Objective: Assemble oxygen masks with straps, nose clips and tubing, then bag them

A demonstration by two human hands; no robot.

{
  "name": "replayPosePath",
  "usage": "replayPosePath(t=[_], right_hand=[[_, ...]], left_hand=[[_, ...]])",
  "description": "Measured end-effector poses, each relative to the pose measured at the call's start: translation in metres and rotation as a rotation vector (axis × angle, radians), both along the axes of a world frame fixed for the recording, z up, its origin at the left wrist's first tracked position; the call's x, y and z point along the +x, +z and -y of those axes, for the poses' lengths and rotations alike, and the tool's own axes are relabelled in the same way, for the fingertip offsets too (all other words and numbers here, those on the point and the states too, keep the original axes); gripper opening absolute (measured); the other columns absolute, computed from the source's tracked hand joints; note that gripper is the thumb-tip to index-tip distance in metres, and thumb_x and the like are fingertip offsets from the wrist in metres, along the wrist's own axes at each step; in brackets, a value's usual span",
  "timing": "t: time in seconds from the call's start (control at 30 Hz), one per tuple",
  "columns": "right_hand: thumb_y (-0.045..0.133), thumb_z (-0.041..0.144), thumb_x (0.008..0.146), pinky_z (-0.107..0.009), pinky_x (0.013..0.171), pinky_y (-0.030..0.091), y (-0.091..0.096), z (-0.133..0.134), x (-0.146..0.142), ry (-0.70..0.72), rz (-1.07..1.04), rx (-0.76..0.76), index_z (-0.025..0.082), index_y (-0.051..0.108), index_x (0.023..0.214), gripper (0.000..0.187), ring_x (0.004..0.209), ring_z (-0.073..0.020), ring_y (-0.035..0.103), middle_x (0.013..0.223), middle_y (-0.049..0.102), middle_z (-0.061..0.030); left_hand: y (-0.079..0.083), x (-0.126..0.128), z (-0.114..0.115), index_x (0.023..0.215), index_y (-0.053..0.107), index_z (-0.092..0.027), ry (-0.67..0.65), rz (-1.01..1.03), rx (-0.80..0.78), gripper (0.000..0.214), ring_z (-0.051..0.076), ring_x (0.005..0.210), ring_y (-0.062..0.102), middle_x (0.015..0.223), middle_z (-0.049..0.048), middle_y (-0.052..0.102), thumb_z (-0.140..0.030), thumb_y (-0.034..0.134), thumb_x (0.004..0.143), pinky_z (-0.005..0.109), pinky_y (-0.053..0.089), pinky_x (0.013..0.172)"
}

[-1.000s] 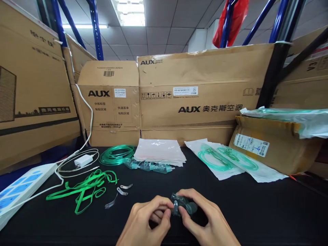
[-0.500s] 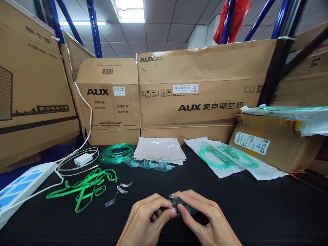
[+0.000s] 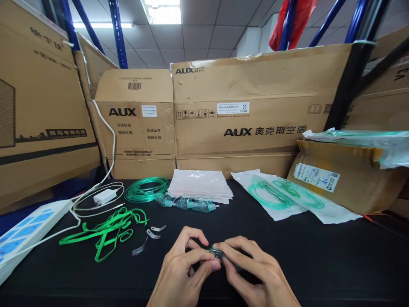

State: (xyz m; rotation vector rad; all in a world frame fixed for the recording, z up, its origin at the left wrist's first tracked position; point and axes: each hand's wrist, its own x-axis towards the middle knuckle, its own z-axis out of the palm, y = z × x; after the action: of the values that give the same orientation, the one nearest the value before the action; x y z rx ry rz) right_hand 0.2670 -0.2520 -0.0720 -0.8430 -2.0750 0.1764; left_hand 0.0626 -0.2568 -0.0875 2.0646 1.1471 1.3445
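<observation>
Low in the middle of the head view, my right hand grips a small translucent green oxygen mask, mostly hidden by the fingers. My left hand pinches the mask's left edge between thumb and forefinger, its other fingers bent. A small metal strip at that edge is too covered to make out clearly. To the left lie several thin bent metal nose clips, apart from my hands. Behind them is a loose heap of bright green elastic straps.
Along the back stand a coil of green tubing, a row of green masks and white plastic bags. Bagged tubing sets lie beside an open carton. A power strip and white cable occupy the left.
The mask has turned and shows less between my hands. My left forefinger has shifted, with another finger raised above it. The view has shifted slightly.
</observation>
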Motion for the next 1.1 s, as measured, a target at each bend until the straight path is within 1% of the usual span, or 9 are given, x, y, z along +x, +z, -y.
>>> replayPosePath(t=[0.23,0.47,0.53,0.67,0.83,0.9,1.0,1.07,1.1], right_hand=[[0.059,0.008,0.096,-0.031,0.075,0.058,-0.005,0.003,-0.002,-0.031,0.021,0.027,0.028,0.077,0.124,0.039,0.085,-0.0191,0.074,0.1,0.076,-0.0041],[0.058,0.008,0.098,-0.031,0.077,0.06,-0.011,0.004,-0.005,-0.019,-0.033,-0.018,0.027,0.076,0.125,0.037,0.088,-0.0201,0.073,0.102,0.075,-0.0061],[0.059,0.008,0.098,-0.032,0.079,0.06,-0.014,0.004,-0.006,-0.031,-0.051,-0.002,0.026,0.076,0.125,0.037,0.09,-0.0201,0.073,0.104,0.075,-0.0066],[0.062,0.009,0.097,-0.032,0.083,0.06,-0.017,0.002,-0.006,-0.047,-0.069,0.057,0.028,0.076,0.127,0.038,0.091,-0.0197,0.074,0.104,0.076,-0.0049],[0.062,0.019,0.102,-0.026,0.086,0.061,-0.01,-0.001,-0.003,-0.066,-0.12,-0.113,0.027,0.074,0.128,0.03,0.098,-0.0187,0.075,0.109,0.076,-0.0044],[0.062,0.022,0.103,-0.024,0.089,0.06,-0.006,0.001,-0.001,-0.063,-0.122,-0.144,0.027,0.075,0.127,0.028,0.103,-0.0186,0.075,0.113,0.075,-0.0046],[0.063,0.023,0.103,-0.022,0.096,0.059,-0.004,0.004,0.002,-0.062,-0.118,-0.136,0.029,0.076,0.126,0.027,0.109,-0.0183,0.075,0.119,0.075,-0.0037],[0.063,0.023,0.102,-0.021,0.099,0.058,-0.005,0.004,0.003,-0.059,-0.119,-0.115,0.031,0.075,0.127,0.028,0.112,-0.0182,0.075,0.122,0.075,-0.0029],[0.063,0.023,0.103,-0.021,0.099,0.058,-0.005,0.004,0.004,-0.059,-0.126,-0.101,0.031,0.074,0.128,0.029,0.113,-0.0181,0.075,0.123,0.076,-0.0026]], left_hand=[[0.0,0.001,0.002,0.084,0.081,-0.023,0.013,0.018,0.04,0.024,0.013,0.07,0.058,0.101,0.0057,0.058,-0.033,0.068,0.101,0.019,0.042,0.051],[0.001,0.001,0.003,0.084,0.082,-0.023,0.005,0.025,0.041,0.02,0.013,0.073,0.059,0.1,0.0044,0.055,-0.028,0.071,0.099,0.019,0.043,0.054],[0.001,0.002,0.003,0.083,0.081,-0.023,0.003,0.026,0.045,0.019,0.014,0.076,0.059,0.1,0.0044,0.055,-0.027,0.07,0.099,0.018,0.043,0.054],[0.002,0.001,0.003,0.084,0.082,-0.025,0.011,0.017,0.026,0.019,0.013,0.074,0.058,0.099,0.0037,0.055,-0.027,0.07,0.099,0.018,0.043,0.053],[0.001,0.0,0.002,0.088,0.082,-0.028,-0.043,-0.05,0.034,0.014,0.014,0.081,0.062,0.107,0.0043,0.058,-0.023,0.071,0.096,0.016,0.045,0.052],[0.0,0.0,0.001,0.089,0.081,-0.027,-0.036,-0.063,0.038,0.016,0.014,0.081,0.063,0.108,0.0045,0.058,-0.024,0.069,0.098,0.015,0.047,0.052],[-0.005,-0.001,-0.001,0.091,0.078,-0.024,0.014,-0.086,0.072,0.018,0.014,0.081,0.064,0.11,0.006,0.057,-0.027,0.065,0.102,0.015,0.049,0.051],[-0.007,-0.002,-0.002,0.093,0.076,-0.023,0.046,-0.141,0.119,0.017,0.015,0.081,0.066,0.111,0.0068,0.056,-0.027,0.063,0.103,0.016,0.05,0.051],[-0.008,-0.003,-0.003,0.093,0.075,-0.023,0.059,-0.184,0.152,0.016,0.015,0.082,0.066,0.112,0.007,0.057,-0.025,0.063,0.103,0.018,0.052,0.054]])
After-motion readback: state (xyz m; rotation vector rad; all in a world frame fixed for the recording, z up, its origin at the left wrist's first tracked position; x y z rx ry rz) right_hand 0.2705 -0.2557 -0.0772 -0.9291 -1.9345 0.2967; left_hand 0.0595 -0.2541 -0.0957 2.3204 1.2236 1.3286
